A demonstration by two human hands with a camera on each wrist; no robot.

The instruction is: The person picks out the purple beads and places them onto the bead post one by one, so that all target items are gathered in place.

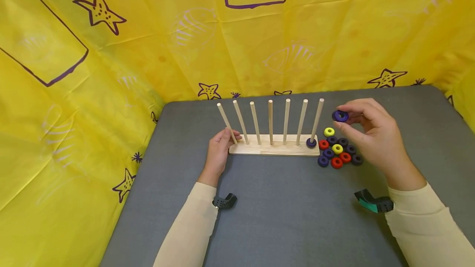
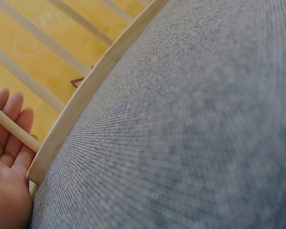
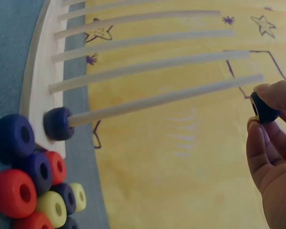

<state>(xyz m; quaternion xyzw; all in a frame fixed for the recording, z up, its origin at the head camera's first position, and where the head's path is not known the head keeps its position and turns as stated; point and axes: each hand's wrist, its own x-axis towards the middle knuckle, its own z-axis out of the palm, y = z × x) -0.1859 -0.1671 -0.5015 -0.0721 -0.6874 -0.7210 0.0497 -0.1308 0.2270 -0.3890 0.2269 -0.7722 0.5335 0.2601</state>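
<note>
A wooden peg stand (image 1: 274,148) with a row of upright pegs lies on the grey table. At its left end my left hand (image 1: 219,148) holds it, the fingers (image 2: 12,124) passing behind the end peg (image 2: 14,129); the thumb is out of the left wrist view. One dark blue ring (image 1: 311,143) sits at the foot of the rightmost peg (image 1: 317,120). My right hand (image 1: 375,135) pinches another dark blue ring (image 1: 340,116) between thumb and fingers. In the right wrist view, this held ring (image 3: 264,109) is apart from the peg's tip.
Several loose rings in blue, red (image 1: 337,162), yellow (image 1: 329,132) and darker tones lie by the stand's right end, below my right hand. A yellow patterned cloth (image 1: 237,52) hangs behind the grey table (image 1: 274,209) and along its left side.
</note>
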